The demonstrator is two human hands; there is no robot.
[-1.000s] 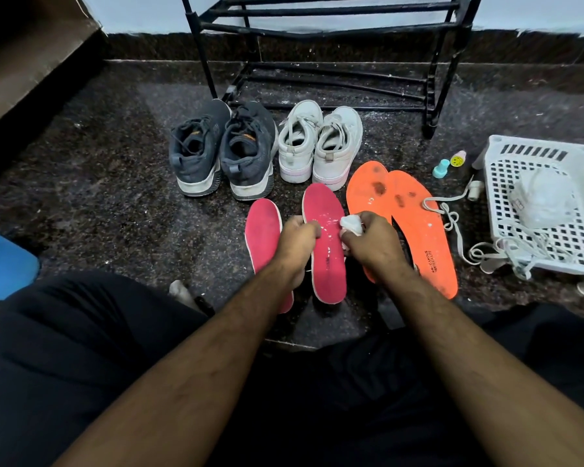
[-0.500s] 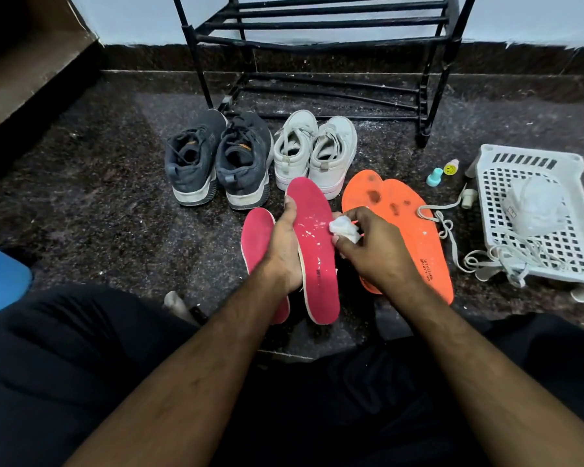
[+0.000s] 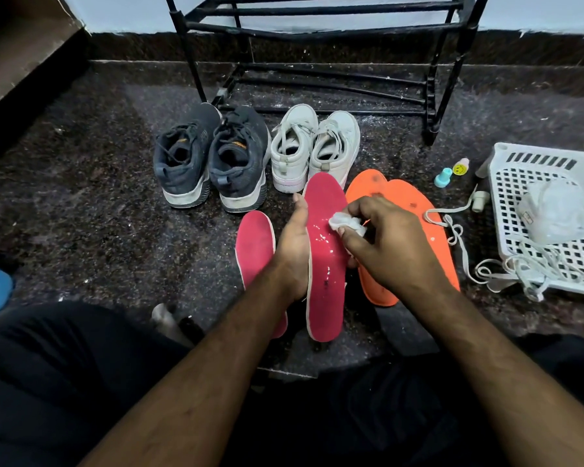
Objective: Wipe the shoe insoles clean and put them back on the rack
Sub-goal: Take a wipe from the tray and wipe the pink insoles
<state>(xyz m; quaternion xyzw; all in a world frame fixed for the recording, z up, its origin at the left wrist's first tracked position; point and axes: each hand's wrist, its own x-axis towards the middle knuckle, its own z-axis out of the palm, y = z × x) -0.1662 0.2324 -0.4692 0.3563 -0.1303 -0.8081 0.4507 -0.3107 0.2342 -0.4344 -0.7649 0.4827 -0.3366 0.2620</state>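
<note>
My left hand [image 3: 292,251] grips a pink insole [image 3: 326,264] by its left edge and holds it lifted off the floor, its top face wet with white droplets. My right hand [image 3: 388,247] pinches a small white wad of cloth [image 3: 346,221] against the insole's upper half. A second pink insole [image 3: 254,244] lies flat on the floor to the left. Two orange insoles [image 3: 415,210] lie to the right, partly hidden under my right hand. The black metal shoe rack [image 3: 317,28] stands at the back against the wall.
A dark grey pair of sneakers [image 3: 213,160] and a white pair [image 3: 314,150] stand in front of the rack. A white plastic basket [image 3: 547,214] with a bag and white laces sits at right. Two small bottles [image 3: 450,171] stand beside it. My black-clad legs fill the foreground.
My left hand has lifted the pink insole off the floor and tilted it up. My right hand has brought the white wad onto the insole's surface.
</note>
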